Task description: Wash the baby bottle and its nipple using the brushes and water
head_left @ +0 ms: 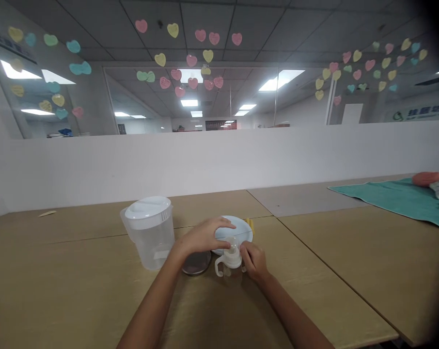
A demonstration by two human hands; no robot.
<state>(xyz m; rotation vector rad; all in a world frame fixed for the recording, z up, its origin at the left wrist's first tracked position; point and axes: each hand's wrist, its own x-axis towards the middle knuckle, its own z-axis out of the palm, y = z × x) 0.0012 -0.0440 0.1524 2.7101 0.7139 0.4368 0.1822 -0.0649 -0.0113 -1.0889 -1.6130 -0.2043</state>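
A baby bottle [232, 260] with two white side handles and a clear, domed top is upright in front of me. My left hand [205, 236] arches over it from the left, thumb and fingers spread apart, the thumb tip against the domed top. On the other side my right hand [255, 260] is closed, its curled fingers at the bottle's right side by the handle. Behind the bottle lies a pale blue plate [244, 231], partly covered by my left hand. A dark round disc [196, 265] rests under my left wrist.
A clear plastic pitcher [152, 237] with a white lid stands left of my left forearm. Something yellow [250, 224] shows by the plate's right edge. A green cloth [390, 196] with a red item [428, 179] lies far right. A white wall [205, 160] bounds the tables behind.
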